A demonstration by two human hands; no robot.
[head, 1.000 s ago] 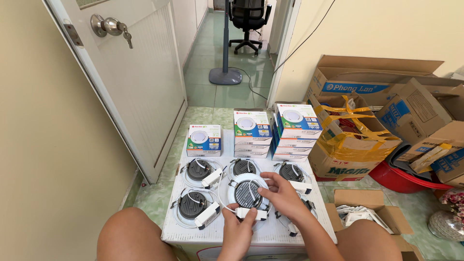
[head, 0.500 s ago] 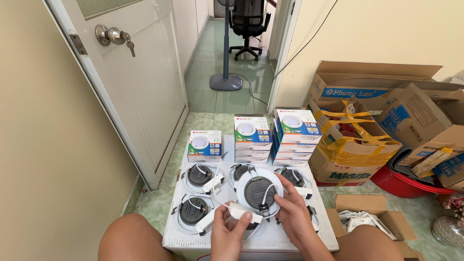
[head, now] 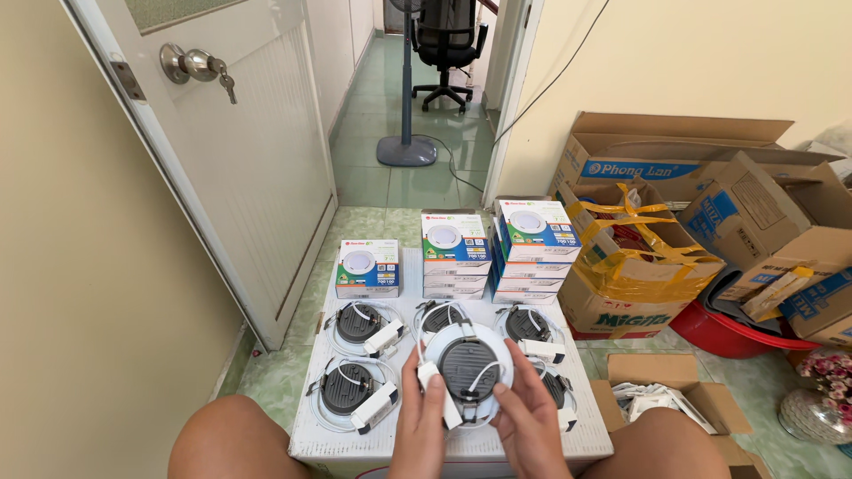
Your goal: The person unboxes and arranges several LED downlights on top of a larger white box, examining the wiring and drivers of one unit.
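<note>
Only one view here, the head camera looking down. Both hands are up over the white foam board (head: 355,439) with a round white recessed downlight with a dark ribbed heat sink on its back (head: 469,368) held between them, back side facing up. The left hand (head: 424,426) grips the lamp's left rim, fingers curled round it, right against the small white rectangular driver box (head: 429,375) that hangs off the lamp by thin white wires. The right hand (head: 531,424) cups the right rim, fingers spread along the edge.

Around it on the board lie more of the same lamps, back up, each with its own driver: two on the left (head: 359,325) (head: 348,390), others mostly hidden behind the held one. Behind them sit stacks of small white-and-blue retail cartons (head: 454,241).

My guess is this is the look-it-over stage, lamp lifted clear and being checked. Whatever comes next needs a steady grip on the rim and some care that the dangling driver doesn't tug the wires.
</note>
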